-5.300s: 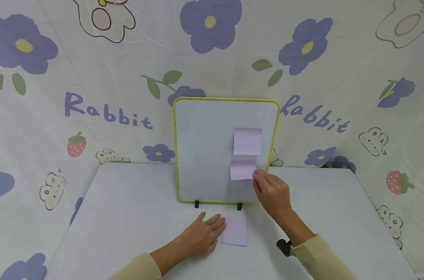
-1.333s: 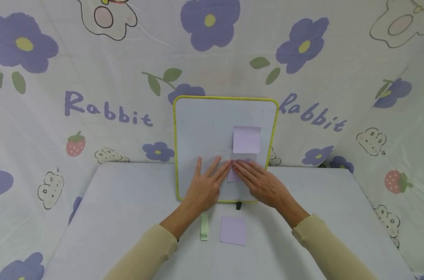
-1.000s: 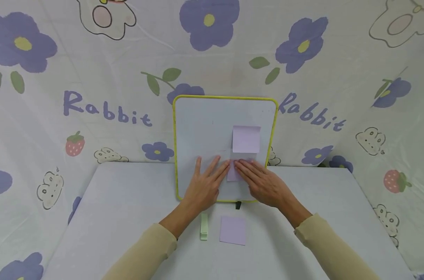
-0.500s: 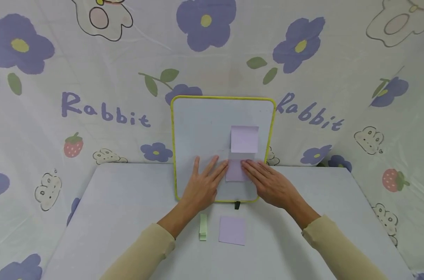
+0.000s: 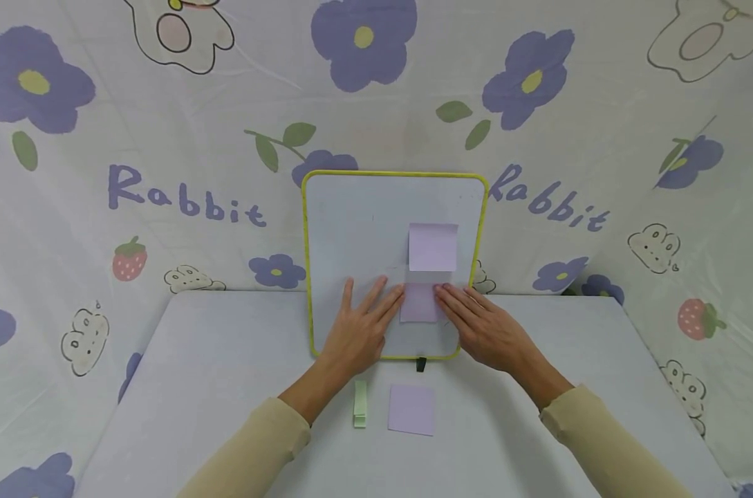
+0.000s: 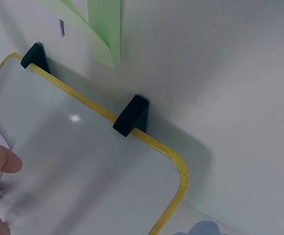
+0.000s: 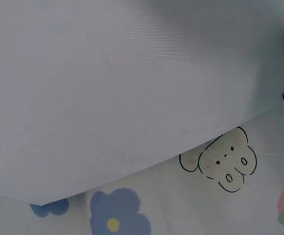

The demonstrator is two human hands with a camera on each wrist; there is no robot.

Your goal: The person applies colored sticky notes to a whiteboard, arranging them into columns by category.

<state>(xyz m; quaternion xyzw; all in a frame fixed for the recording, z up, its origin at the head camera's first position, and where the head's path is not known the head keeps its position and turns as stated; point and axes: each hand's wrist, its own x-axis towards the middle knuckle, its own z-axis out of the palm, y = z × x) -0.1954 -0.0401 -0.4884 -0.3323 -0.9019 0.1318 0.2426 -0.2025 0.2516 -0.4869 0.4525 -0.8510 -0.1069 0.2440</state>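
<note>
the lower purple note (image 5: 420, 304) sits on the whiteboard (image 5: 357, 235), in its lower right part. one second ago the right hand (image 5: 488, 328) had its fingertips close to those of the left hand (image 5: 359, 332) and covered most of the note; now they have slid to its right edge, so more of its face shows. the left hand keeps its place. the note is pale, plain and four-sided, a little darker than the upper purple note (image 5: 433, 247) just above it, with a narrow gap between them.

the right hand's fingers are straight and pressed together, tips at the note's upper right corner. the left hand is spread, two fingers apart on the board and two side by side touching the note's left edge.

the board has a yellow rim and leans upright on black feet (image 6: 131, 115). in front, on the white table (image 5: 227, 387), lie a green strip (image 5: 360, 404) and, to its right, a square purple pad (image 5: 411, 410). behind hangs a flowered cloth (image 5: 376, 124).
</note>
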